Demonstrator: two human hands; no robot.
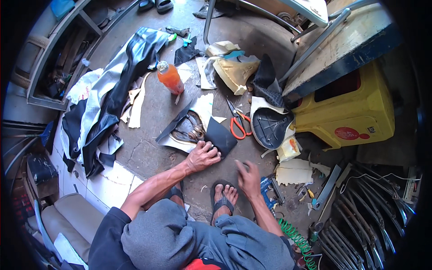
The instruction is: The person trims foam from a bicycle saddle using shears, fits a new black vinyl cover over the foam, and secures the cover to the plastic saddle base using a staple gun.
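Observation:
My left hand (203, 157) has its fingers curled closed on the near edge of a black sheet (221, 137) with a white underside. Folded around a brown, worn, hollow piece (189, 127), the sheet lies on the floor in front of my feet. My right hand (248, 177) is off to the right, slightly blurred, fingers apart, holding nothing that I can see. Beyond it lie scissors (238, 126) with orange-red handles, blades pointing away. Right of these rests a black moulded seat base (272, 127) with a pale rim.
An orange drink bottle (170, 77) stands beyond the sheet. Black and silver material (105, 103) is heaped at left. Cut foam (235, 72) lies at the back. A yellow crate-like box (346, 108), a blue tool (268, 191), a green coiled hose (297, 236) and curved metal bars (360, 220) occupy the right.

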